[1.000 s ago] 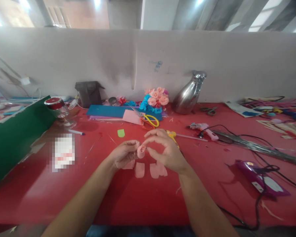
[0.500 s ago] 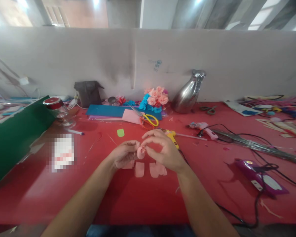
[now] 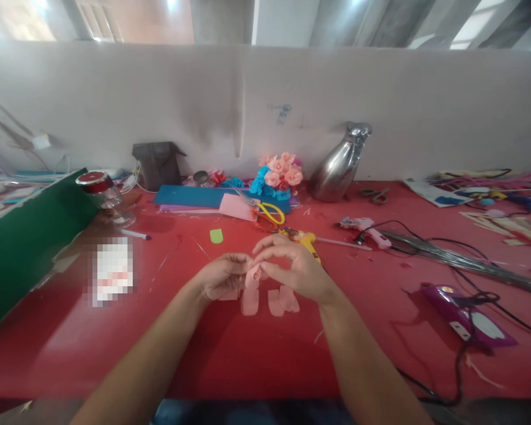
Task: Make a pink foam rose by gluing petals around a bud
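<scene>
A small pink paper rose, its centre rolled in a spiral, is held between both hands above the red table. My left hand pinches it from the left side. The fingers of my right hand are curled over its top and right edge, thumb and fingertips on the paper. Just below lie loose pink petal pieces: one petal under the rose, and a few overlapping petals to the right. Another pink piece is partly hidden by my left hand.
Behind my hands lie yellow-and-orange-handled scissors, a yellow glue gun and a green paper square. Finished flowers and a metal jug stand farther back. Right, a purple device trails black cable; left, a glass jar.
The fingers of my right hand have closed in slightly over the rose, which now tilts a little differently. The petals on the table lie as before.
</scene>
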The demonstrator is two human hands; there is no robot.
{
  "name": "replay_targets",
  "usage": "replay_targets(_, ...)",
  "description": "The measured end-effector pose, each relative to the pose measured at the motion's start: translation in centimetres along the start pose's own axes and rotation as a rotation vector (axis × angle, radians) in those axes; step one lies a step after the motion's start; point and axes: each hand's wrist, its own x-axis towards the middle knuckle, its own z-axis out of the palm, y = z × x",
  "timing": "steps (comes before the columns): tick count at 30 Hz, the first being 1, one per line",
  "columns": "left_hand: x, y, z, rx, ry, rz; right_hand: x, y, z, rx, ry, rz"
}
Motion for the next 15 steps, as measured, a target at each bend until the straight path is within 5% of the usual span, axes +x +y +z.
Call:
replay_targets(7,0.0,0.1,0.2,0.011,-0.029,-0.072,0.1,-0.7,0.2,-0.085,-0.017,-0.055)
replay_targets(15,0.1,-0.1,-0.3,0.072,-0.059,-0.096,0.1,0.6,0.2,-0.033,-0.003,0.077)
